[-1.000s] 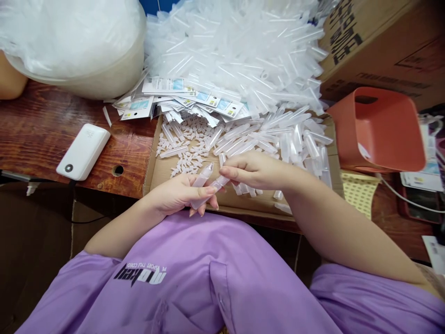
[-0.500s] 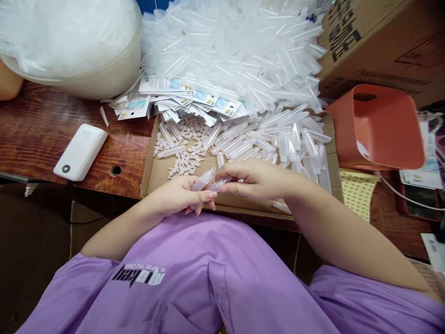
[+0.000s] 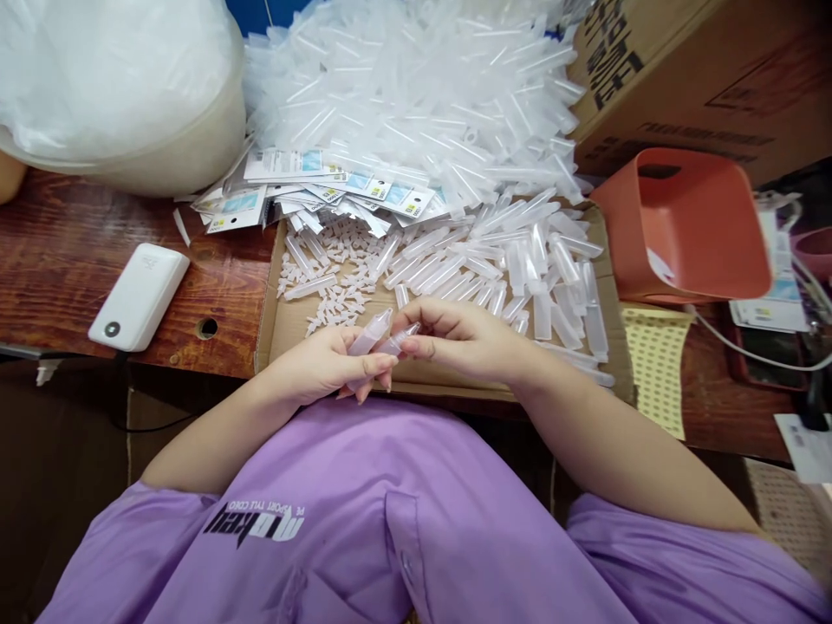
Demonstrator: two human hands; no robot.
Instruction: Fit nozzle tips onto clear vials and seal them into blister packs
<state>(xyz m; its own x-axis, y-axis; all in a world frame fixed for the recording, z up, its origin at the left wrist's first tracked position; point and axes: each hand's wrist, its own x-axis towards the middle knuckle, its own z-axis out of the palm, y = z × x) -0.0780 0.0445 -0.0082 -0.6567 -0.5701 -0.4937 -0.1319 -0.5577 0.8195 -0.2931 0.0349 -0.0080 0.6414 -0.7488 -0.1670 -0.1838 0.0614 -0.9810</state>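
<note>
Two clear plastic tubes sit at the center of the frame: a pointed tube leans in the curled left hand, its tip poking up past the fingers, and a second tube lies just right of it. The right hand closes thumb and fingers around the second tube's narrow top; the left thumb crosses the lower part. Beyond the hands, a shallow cardboard tray holds small white tips and loose tubes. Printed cards overlap its upper left edge. An orange bin stands right of it, and a white power bank lies left.
</note>
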